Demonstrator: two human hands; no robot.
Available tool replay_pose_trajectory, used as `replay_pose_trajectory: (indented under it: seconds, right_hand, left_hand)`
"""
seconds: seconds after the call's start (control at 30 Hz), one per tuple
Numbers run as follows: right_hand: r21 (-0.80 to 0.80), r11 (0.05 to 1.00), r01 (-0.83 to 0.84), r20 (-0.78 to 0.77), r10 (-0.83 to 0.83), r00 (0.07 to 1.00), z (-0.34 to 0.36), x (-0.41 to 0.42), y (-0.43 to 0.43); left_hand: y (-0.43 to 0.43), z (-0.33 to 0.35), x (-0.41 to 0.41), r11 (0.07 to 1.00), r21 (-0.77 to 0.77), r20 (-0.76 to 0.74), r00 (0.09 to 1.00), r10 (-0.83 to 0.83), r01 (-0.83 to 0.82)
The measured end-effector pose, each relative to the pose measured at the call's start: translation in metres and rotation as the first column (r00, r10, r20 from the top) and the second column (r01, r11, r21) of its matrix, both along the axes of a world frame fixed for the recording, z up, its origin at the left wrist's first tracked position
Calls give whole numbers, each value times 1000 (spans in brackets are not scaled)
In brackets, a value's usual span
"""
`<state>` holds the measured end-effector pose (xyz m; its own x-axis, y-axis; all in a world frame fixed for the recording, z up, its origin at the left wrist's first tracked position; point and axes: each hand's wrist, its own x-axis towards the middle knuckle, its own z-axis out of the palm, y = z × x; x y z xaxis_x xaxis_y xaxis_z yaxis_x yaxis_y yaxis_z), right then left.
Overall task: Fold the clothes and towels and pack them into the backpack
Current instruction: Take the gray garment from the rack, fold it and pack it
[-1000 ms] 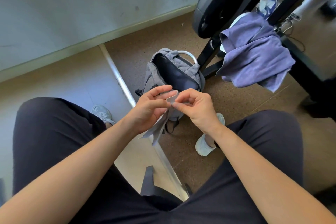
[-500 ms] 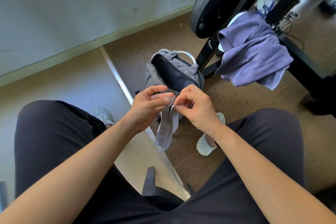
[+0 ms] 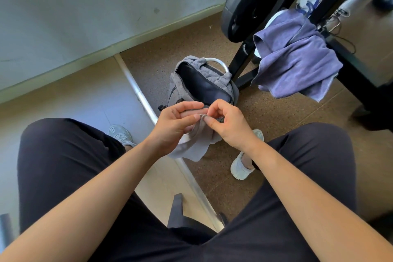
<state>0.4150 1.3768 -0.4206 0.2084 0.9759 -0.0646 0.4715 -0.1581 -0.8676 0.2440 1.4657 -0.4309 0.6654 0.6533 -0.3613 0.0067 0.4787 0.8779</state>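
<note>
A small light grey cloth (image 3: 194,144) hangs between my knees. My left hand (image 3: 174,125) pinches its top edge with thumb and fingers, and my right hand (image 3: 227,123) pinches the same edge right beside it. Just beyond my hands an open grey backpack (image 3: 180,83) stands on the floor, its dark inside showing and a white handle at the top. A purple towel (image 3: 297,64) is draped over the black bench frame to the right.
A black weight plate (image 3: 248,0) on a steel bar stands behind the backpack. A black rack frame (image 3: 344,66) runs along the right. A metal floor strip (image 3: 144,104) crosses under my hands. White shoes and cloth lie at the top right.
The grey cloth hung as a long narrow strip before; now it is bunched shorter and wider under my hands. My hands stay together at its top edge.
</note>
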Motion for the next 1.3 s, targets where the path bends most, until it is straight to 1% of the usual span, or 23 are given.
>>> replay_pose_trajectory:
  seconds: [0.1, 0.17, 0.2, 0.3, 0.37, 0.47, 0.57, 0.67, 0.7, 0.83, 0.97, 1.03, 1.1, 1.13, 1.23, 1.3]
  right_hand:
    - [-37, 999, 9, 19, -9, 1000, -2, 2, 0]
    - [-77, 997, 8, -4, -9, 1000, -1, 2, 1]
    - [-98, 995, 5, -4, -5, 1000, -1, 3, 1]
    - [-152, 988, -15, 69, 26, 997, 1, 5, 2]
    - [-144, 989, -19, 70, 29, 997, 2, 8, 1]
    - [-74, 997, -23, -10, 23, 1000, 10, 15, -2]
    - [-6, 1000, -21, -90, 20, 996, 19, 23, -5]
    - [9, 1000, -25, -128, 26, 991, 25, 28, -7]
    - [6, 999, -33, -140, 34, 990, 27, 28, -8]
    - [-8, 997, -74, -175, 72, 982, 32, 30, -11]
    - [-2, 997, -80, -145, 79, 986, 30, 37, -14]
    - [14, 999, -51, -161, 52, 986, 30, 40, -15]
    - [47, 999, 18, -184, -9, 983, 29, 45, -16]
    - [69, 996, 64, -192, -50, 980, 29, 48, -16]
    - [135, 966, 220, -211, -189, 959, 25, 57, -15]
    - [160, 928, 336, -248, -291, 924, 21, 62, -15]
  left_hand:
    - [1, -1, 0, 994, 101, -13, 999, -39, 40]
    - [2, -2, -1, 987, 156, -15, 999, -45, 47]
    - [3, -4, -2, 985, 170, -9, 999, -39, 40]
    - [3, -5, -1, 983, 180, -2, 1000, -28, 28]
    - [4, -7, 0, 980, 196, -14, 999, -37, 39]
    - [9, -12, -2, 960, 262, -88, 993, -82, 102]
    - [14, -19, -3, 884, 390, -226, 957, -181, 259]
    - [12, -29, -2, 737, 522, -369, 893, -257, 428]
    - [11, -34, -1, 697, 557, -395, 883, -255, 451]
    - [8, -49, 5, 616, 630, -421, 874, -241, 473]
    - [13, -58, 8, 493, 673, -511, 828, -230, 551]
    - [16, -61, 7, 427, 676, -559, 796, -232, 600]
    - [19, -64, 7, 363, 683, -602, 770, -212, 634]
    - [20, -67, 6, 352, 676, -620, 758, -203, 647]
    - [21, -72, 1, 385, 630, -666, 724, -178, 674]
    - [22, -76, -3, 405, 612, -682, 712, -165, 680]
